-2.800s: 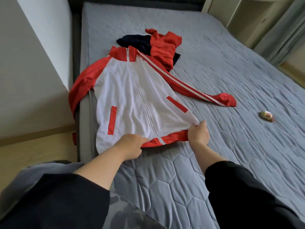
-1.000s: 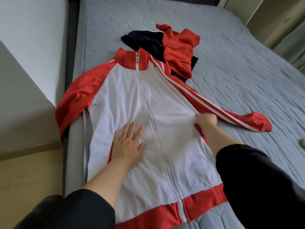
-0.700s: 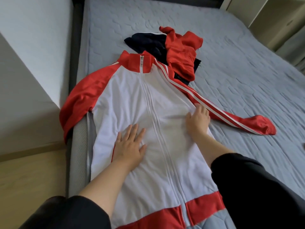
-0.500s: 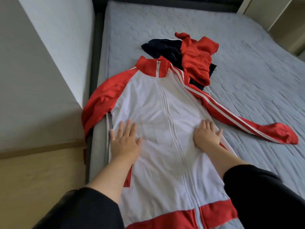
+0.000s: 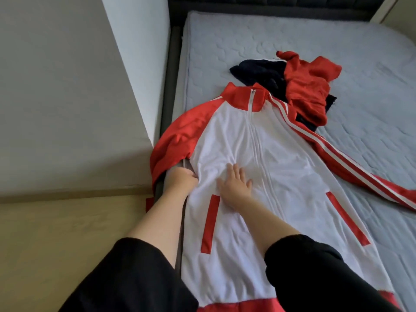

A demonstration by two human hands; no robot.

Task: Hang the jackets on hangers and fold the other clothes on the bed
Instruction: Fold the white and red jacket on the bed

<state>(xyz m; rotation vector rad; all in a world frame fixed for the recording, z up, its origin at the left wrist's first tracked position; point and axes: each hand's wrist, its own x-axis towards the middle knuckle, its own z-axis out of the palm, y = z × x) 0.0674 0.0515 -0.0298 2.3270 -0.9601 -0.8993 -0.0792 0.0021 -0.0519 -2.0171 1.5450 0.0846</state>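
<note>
Jacket [image 5: 281,176] lies zipped and flat along the bed's [image 5: 360,52] near edge. Left hand [image 5: 180,181] pinches its side under the sleeve; right hand [image 5: 235,185] presses flat, fingers spread. No hanger in sight (early days), and the crumpled pile [image 5: 308,86] beyond is unfolded.

Fingertips of the left hand [image 5: 180,180] hid under the white-and-red zip-up track jacket [image 5: 281,176]. Its wall-side sleeve dropped off the grey quilted bed [image 5: 337,37], mostly unseen; the other cuff and the hem were cropped. A crumpled red garment [image 5: 308,91] half covered a dark navy garment [image 5: 254,70].
</note>
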